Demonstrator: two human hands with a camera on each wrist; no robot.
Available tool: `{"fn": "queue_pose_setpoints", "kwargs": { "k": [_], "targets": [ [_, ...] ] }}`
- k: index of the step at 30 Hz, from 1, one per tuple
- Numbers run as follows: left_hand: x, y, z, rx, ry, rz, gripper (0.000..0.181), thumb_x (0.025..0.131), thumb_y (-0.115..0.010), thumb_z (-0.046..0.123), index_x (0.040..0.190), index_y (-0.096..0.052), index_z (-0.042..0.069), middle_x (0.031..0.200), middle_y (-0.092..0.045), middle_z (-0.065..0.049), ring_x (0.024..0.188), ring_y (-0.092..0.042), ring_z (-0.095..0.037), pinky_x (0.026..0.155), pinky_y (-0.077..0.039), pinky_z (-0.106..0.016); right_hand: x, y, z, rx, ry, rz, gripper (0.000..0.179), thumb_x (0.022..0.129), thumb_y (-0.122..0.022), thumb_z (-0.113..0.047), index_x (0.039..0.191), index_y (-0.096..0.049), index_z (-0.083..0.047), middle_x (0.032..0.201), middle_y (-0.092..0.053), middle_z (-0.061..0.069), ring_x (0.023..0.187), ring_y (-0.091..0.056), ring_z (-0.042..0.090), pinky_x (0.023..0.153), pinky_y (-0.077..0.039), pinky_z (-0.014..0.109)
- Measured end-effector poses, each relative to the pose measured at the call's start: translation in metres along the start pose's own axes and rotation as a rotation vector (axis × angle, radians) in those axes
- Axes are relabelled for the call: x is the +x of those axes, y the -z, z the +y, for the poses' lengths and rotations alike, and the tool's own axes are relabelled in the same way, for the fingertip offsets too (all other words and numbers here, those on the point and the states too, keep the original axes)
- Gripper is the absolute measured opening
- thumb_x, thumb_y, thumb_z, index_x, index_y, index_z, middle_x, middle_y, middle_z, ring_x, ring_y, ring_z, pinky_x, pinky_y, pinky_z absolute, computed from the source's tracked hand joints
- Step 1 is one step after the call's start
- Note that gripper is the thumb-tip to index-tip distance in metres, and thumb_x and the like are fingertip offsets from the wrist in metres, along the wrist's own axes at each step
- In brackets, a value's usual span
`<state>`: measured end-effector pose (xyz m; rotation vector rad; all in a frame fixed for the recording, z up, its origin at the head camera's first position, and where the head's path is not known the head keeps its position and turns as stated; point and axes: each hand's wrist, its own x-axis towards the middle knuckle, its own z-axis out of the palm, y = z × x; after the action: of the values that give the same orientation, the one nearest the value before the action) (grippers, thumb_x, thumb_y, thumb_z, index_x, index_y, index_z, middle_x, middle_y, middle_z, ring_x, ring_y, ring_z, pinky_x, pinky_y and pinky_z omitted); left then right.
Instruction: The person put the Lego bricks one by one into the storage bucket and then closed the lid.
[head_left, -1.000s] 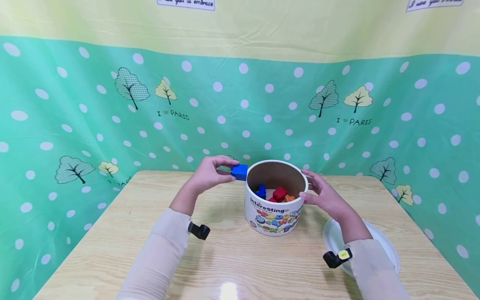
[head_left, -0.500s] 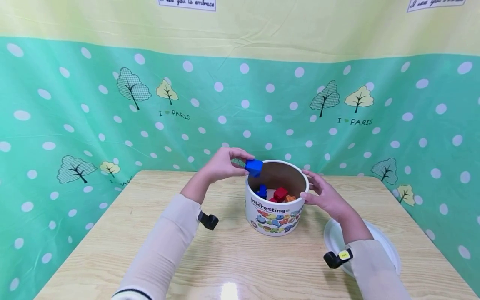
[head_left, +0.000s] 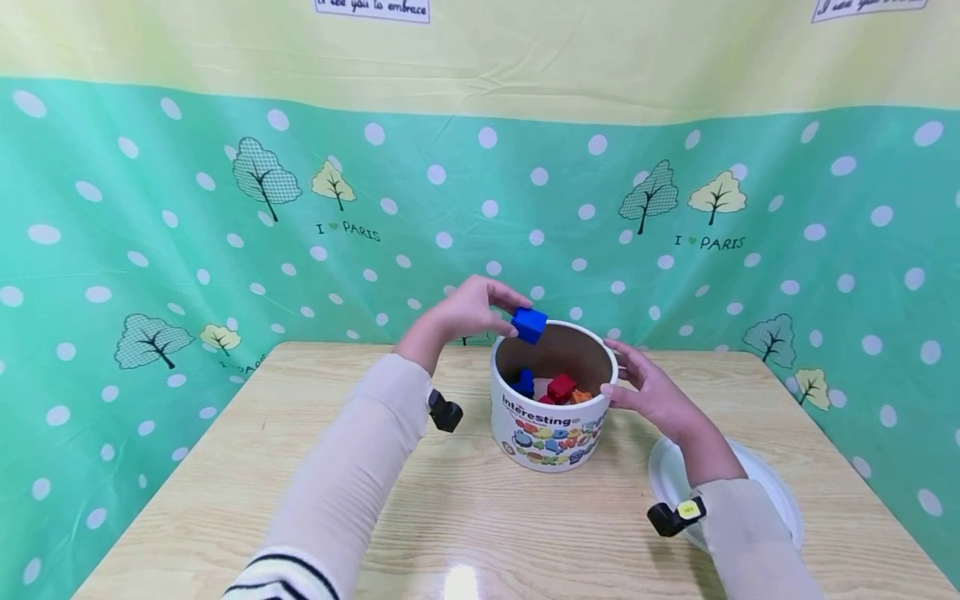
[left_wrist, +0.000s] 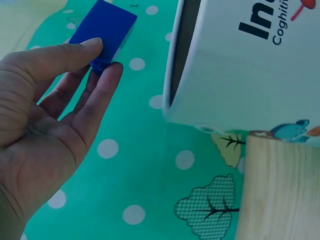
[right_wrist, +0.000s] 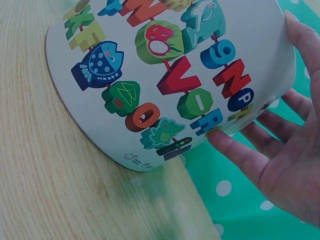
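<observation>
A blue block (head_left: 529,325) is pinched between the thumb and fingers of my left hand (head_left: 472,310), over the left back part of the bucket's rim. In the left wrist view the blue block (left_wrist: 104,31) has a smooth flat face, with the fingertips at its lower end. A white round bucket (head_left: 525,437) with printed letters and pictures stands upright on the table. Inside lie a blue block (head_left: 524,383), a red block (head_left: 560,387) and an orange piece (head_left: 580,397). My right hand (head_left: 651,392) holds the bucket's right side near the rim, thumb in front, fingers farther back.
The wooden table (head_left: 480,533) ends at a green and yellow patterned cloth (head_left: 480,200) behind. A round white lid (head_left: 757,475) lies at the right, partly under the right forearm. Small black cameras sit on both wrists.
My left hand has moved right and upward with the blue block, from beside the bucket's left rim to over it. The block has tilted. My right hand and the bucket stay in place.
</observation>
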<state>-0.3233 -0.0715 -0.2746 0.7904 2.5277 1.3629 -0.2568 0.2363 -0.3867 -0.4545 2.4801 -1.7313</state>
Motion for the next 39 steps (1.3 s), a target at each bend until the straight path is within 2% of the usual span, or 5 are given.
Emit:
{"fn": "queue_pose_setpoints", "kwargs": {
  "k": [7, 15, 22, 34, 39],
  "targets": [
    [0.016, -0.013, -0.009, -0.049, 0.042, -0.039, 0.039, 0.077, -0.078, -0.006, 0.112, -0.074, 0.011, 0.108, -0.071, -0.004, 0.106, -0.064, -0.024, 0.089, -0.054, -0.033, 0.001, -0.001, 0.0, 0.007, -0.007, 0.002, 0.081, 0.09, -0.072, -0.03, 0.155, -0.023, -0.023, 0.153, -0.031, 0.018, 0.137, -0.03, 0.042, 0.092, -0.051, 0.051],
    [0.023, -0.022, -0.015, -0.115, 0.101, -0.006, 0.037, 0.076, -0.078, -0.006, 0.109, -0.075, 0.01, 0.108, -0.071, -0.009, 0.097, -0.068, -0.021, 0.086, -0.055, -0.032, -0.001, -0.003, 0.0, 0.012, -0.006, 0.001, 0.081, 0.09, -0.071, -0.029, 0.155, -0.023, -0.023, 0.152, -0.031, 0.018, 0.137, -0.032, 0.042, 0.092, -0.051, 0.051],
    [0.027, -0.024, -0.016, -0.175, 0.086, 0.012, 0.034, 0.081, -0.077, 0.0, 0.114, -0.072, 0.007, 0.117, -0.069, -0.013, 0.104, -0.067, -0.017, 0.094, -0.051, -0.031, -0.001, -0.002, -0.001, 0.017, 0.002, 0.0, 0.08, 0.091, -0.07, -0.028, 0.155, -0.023, -0.023, 0.153, -0.03, 0.018, 0.137, -0.031, 0.042, 0.093, -0.05, 0.052],
    [0.02, -0.019, -0.02, -0.266, 0.017, 0.103, 0.037, 0.078, -0.077, -0.003, 0.114, -0.071, 0.004, 0.11, -0.07, -0.006, 0.109, -0.063, -0.028, 0.085, -0.055, -0.03, -0.001, -0.002, 0.0, 0.009, 0.006, -0.002, 0.08, 0.091, -0.07, -0.029, 0.155, -0.022, -0.022, 0.153, -0.031, 0.018, 0.137, -0.031, 0.042, 0.092, -0.051, 0.05],
    [0.013, -0.018, -0.023, -0.259, 0.007, 0.131, 0.037, 0.078, -0.078, -0.001, 0.113, -0.072, 0.009, 0.11, -0.07, -0.004, 0.111, -0.061, -0.029, 0.087, -0.054, -0.031, -0.001, -0.002, 0.001, 0.002, 0.015, 0.003, 0.079, 0.092, -0.069, -0.028, 0.156, -0.022, -0.022, 0.154, -0.03, 0.017, 0.138, -0.031, 0.042, 0.092, -0.051, 0.05]
  ]
}}
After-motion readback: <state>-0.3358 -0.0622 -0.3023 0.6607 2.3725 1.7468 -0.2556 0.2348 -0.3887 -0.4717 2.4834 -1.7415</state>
